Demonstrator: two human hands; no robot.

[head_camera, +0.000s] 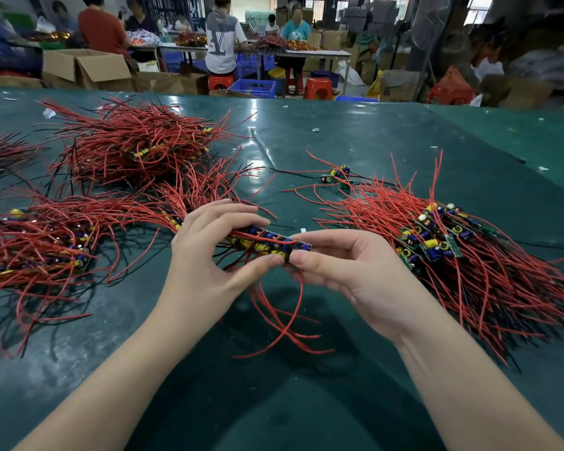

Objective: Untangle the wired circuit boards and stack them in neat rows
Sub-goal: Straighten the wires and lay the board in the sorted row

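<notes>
Both hands were raised just above the dark green worktop (355, 141), holding one small bundle of wired circuit boards (267, 242) between them. The left hand (205, 255) gripped the bundle's left portion, fingers curled over the top and thumb closing in from beneath. The right hand (342, 265) pinched the bundle's right end between thumb and fingertips, the remaining fingers loosely curled. The boards in the bundle lay side by side, carrying blue and yellow components. Their red lead wires (284, 320) hung down below the hands and trailed onto the worktop toward the person.

To the right, a stacked row of boards (437, 236) lay on the worktop, boards aligned, wires fanning out toward the near right. To the left lay a second gathered heap (46, 245), less orderly. A large tangled pile (134, 141) sat farther back on the left. A few loose boards (337, 175) lay apart behind the right-hand row.

Beyond the worktop, other people stood or sat at tables, among cardboard boxes (85, 68), blue crates (253, 87) and red stools (318, 87).
</notes>
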